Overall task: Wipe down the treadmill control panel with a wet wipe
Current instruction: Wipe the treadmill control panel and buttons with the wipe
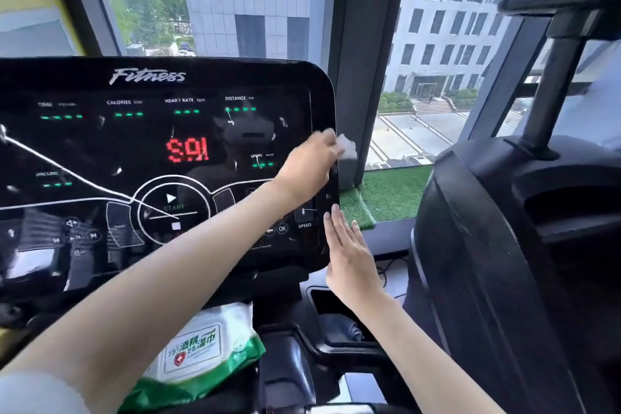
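Observation:
The black glossy treadmill control panel [148, 151] fills the left and middle of the view, its red digits and green indicators lit. My left hand [309, 165] reaches across to the panel's right edge and holds a white wet wipe [347, 146] against that edge, the wipe sticking out past my fingers. My right hand [349, 255] is flat with straight fingers, its fingertips touching the panel's lower right edge near the SPEED button. It holds nothing.
A green and white pack of wet wipes [198, 353] lies in the console tray below the panel. A second black machine [504, 245] stands close on the right. Behind the panel are a window and a strip of green turf [393, 191].

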Available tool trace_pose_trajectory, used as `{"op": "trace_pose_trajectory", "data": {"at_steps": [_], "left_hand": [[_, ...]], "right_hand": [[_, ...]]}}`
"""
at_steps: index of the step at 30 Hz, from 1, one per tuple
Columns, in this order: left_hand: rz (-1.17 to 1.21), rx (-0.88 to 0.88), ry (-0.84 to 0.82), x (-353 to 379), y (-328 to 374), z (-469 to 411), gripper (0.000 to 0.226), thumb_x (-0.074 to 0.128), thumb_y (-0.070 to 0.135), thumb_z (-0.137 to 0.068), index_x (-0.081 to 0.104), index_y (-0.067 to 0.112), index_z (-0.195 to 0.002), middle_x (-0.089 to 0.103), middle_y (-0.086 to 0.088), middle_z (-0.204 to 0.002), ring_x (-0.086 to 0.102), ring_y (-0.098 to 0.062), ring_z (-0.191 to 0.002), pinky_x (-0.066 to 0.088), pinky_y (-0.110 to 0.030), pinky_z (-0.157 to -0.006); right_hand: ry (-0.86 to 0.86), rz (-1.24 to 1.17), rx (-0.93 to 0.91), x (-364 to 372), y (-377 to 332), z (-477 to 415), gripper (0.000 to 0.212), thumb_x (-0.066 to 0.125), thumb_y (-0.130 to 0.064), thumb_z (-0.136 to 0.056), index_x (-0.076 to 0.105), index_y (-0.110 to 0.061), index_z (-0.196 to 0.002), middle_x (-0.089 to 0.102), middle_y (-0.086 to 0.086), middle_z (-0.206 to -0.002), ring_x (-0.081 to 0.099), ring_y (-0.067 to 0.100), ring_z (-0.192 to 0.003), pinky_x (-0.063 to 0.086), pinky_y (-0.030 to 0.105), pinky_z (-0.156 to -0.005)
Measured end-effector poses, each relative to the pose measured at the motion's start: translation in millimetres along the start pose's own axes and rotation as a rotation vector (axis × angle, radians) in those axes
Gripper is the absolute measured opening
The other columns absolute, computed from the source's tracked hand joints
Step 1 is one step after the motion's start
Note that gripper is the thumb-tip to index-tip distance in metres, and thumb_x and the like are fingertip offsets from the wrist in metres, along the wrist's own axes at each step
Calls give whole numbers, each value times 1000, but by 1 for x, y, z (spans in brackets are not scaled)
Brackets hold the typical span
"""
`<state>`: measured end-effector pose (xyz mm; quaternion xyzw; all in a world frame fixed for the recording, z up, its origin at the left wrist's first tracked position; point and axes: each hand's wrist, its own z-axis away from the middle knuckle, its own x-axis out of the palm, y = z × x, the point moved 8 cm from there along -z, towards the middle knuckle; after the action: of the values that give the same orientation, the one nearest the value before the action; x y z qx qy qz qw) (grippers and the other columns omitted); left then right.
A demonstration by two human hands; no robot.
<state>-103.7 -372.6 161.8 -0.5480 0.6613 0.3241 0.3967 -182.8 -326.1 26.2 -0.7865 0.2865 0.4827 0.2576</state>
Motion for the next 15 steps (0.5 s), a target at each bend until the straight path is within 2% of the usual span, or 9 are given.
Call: {"op": "trace_pose_trajectory", "data": {"at_steps": [3, 5, 7, 9, 12, 13, 15], "left_hand": [[-23, 238, -201, 26, 33, 29, 40, 50, -7, -82, 59, 12, -116, 47, -6, -110, 47, -21, -100, 48, -32, -68], [8, 115, -147, 19, 13, 19, 38, 47, -7, -85, 60, 11, -116, 49, -7, -108, 50, -22, -96, 47, -33, -67], [63, -39, 0, 5, -9, 11, 31, 50, -8, -85, 63, 9, -108, 51, -9, -97, 52, -24, -83, 50, -38, -65], [36, -1, 36, 8, -8, 17, 30, 53, -12, -82, 64, 6, -103, 52, -9, -92, 52, -24, -78, 51, -40, -58], [32, 185, -164, 29, 21, 40, 46, 51, -18, -76, 64, 10, -111, 53, -8, -98, 51, -22, -84, 47, -35, -56], [24, 177, -183, 29, 20, 40, 49, 49, -18, -76, 64, 12, -112, 53, -8, -98, 50, -21, -82, 44, -34, -56], [55, 59, -73, 19, 6, 27, 41, 51, -17, -79, 65, 9, -107, 54, -11, -93, 53, -23, -74, 48, -37, -56]], "right_hand": [[-22, -3, -24, 3, 2, 0, 95, 72, 3, -60, 26, 2, -144, 19, 18, -153, 27, 28, -139, 24, 45, -111], [-41, -12, -29, 5, 5, 0, 95, 72, 3, -61, 25, 2, -144, 19, 18, -153, 28, 28, -138, 21, 45, -112], [-63, -11, -62, 3, 8, 1, 94, 69, 3, -65, 21, 0, -145, 15, 16, -154, 24, 25, -140, 17, 44, -113], [-56, -34, -135, 0, 11, 2, 89, 62, 5, -71, 15, -2, -147, 7, 13, -156, 16, 22, -142, 10, 40, -115], [-34, -102, -221, -6, 17, 7, 77, 56, 10, -74, 26, 0, -144, 15, 12, -155, 23, 21, -141, 14, 39, -116], [-25, -107, -239, -6, 18, 9, 74, 57, 11, -74, 31, 1, -142, 20, 12, -154, 28, 21, -139, 18, 39, -116], [-23, -113, -242, 0, 19, 13, 71, 56, 11, -74, 34, 1, -141, 24, 12, -153, 31, 21, -138, 18, 38, -115]]}}
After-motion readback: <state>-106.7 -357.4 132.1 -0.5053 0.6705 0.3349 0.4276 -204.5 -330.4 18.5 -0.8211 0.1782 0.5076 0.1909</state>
